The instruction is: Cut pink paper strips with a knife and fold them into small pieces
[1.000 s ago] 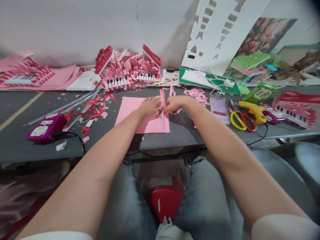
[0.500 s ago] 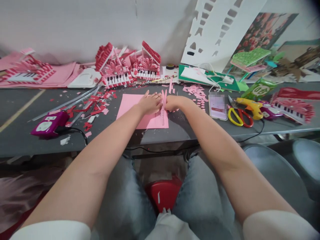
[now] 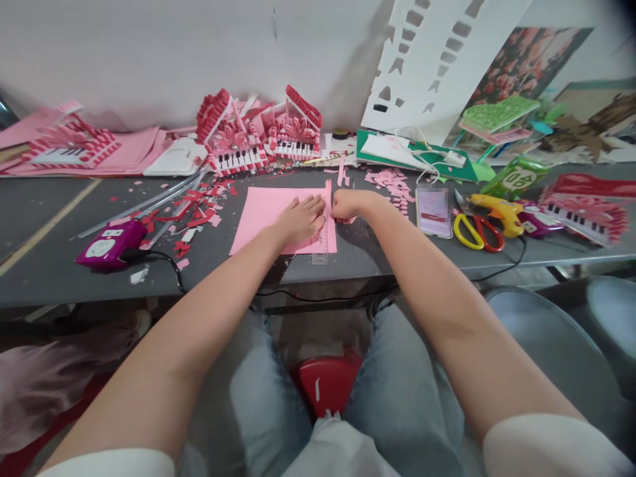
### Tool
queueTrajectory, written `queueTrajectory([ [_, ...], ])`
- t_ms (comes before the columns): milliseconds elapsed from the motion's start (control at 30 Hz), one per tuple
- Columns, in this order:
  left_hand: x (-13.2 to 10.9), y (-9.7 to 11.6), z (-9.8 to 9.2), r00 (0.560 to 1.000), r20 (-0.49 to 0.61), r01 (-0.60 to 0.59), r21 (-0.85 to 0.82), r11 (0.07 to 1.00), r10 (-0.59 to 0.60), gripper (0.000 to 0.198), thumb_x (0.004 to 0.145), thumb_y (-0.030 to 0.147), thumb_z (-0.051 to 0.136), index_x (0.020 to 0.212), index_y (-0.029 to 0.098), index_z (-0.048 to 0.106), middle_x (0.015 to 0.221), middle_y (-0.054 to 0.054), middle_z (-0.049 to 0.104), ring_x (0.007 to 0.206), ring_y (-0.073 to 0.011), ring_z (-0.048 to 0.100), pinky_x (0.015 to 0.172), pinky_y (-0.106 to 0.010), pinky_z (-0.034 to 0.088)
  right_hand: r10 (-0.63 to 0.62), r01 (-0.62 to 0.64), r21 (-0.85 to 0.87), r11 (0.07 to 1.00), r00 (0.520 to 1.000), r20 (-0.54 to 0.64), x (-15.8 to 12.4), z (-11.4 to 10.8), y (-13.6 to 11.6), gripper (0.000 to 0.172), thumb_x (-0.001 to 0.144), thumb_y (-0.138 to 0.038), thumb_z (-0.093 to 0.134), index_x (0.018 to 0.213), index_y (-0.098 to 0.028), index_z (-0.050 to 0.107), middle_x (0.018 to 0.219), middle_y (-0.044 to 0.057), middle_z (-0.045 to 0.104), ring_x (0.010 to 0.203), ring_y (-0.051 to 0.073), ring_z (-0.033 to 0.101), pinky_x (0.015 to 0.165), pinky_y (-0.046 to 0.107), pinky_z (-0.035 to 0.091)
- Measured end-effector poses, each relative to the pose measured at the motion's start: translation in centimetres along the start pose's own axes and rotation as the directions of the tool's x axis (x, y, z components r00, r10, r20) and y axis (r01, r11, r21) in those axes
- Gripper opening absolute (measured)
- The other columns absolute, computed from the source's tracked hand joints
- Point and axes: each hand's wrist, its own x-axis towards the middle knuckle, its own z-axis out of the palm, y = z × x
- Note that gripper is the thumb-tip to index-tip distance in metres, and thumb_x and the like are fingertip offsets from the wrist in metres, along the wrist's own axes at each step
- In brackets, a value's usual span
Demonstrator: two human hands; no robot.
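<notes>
**Pinning a pink sheet, pinching its strip**

Pressing the left hand (image 3: 298,222) open and flat on the pink paper sheet (image 3: 265,212) and on the clear ruler (image 3: 320,248) along its right border. Curling the right hand (image 3: 350,204) into a loose fist at 3 o'clock from the left one, apparently pinching the narrow pink strip (image 3: 328,191) standing up from the sheet's edge; hard to see the exact grip.

Finding the sheet in the middle of the grey table (image 3: 50,265), close to the front edge, with paper pianos (image 3: 238,142) at 12 o'clock, red scraps (image 3: 191,212) at 10 o'clock, and a phone (image 3: 434,212) and scissors (image 3: 479,233) at 3 o'clock.

Judging the sheet and strip as very light, thin, matte and floppy, easy to crease or tear. Better to take by a border with the fingertips and to hold down with a flat palm. Judging the ruler as stiff and smooth, likely to slide a little on paper.
</notes>
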Motion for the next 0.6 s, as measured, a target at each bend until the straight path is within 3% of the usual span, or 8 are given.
queueTrajectory([
  [367, 0.19, -0.42, 0.57, 1.0, -0.014, -0.022, -0.02, 1.0, 0.022, 0.065, 0.11, 0.039, 0.025, 0.171, 0.016, 0.027, 0.179, -0.013, 0.021, 0.165, -0.0313, 0.02, 0.131, -0.058, 0.019, -0.003, -0.004, -0.182, 0.983, 0.999, -0.034, -0.55, -0.05, -0.68, 0.017, 0.085, -0.02, 0.07, 0.096, -0.009, 0.075, 0.064, 0.009, 0.066, 0.065, 0.021, 0.065, 0.06, 0.028, 0.049],
  [600, 0.08, -0.08, 0.15, 0.998, 0.039, 0.041, -0.026, 0.999, -0.04, 0.067, 0.11, 0.042, 0.023, 0.171, 0.014, 0.024, 0.179, -0.009, 0.018, 0.166, -0.0274, 0.017, 0.133, -0.053, 0.016, -0.039, 0.035, -0.218, 0.975, 0.999, -0.011, -0.58, 0.38, -0.59, 0.015, 0.086, -0.02, 0.065, 0.093, -0.011, 0.074, 0.063, 0.007, 0.065, 0.061, 0.019, 0.062, 0.059, 0.027, 0.047],
])
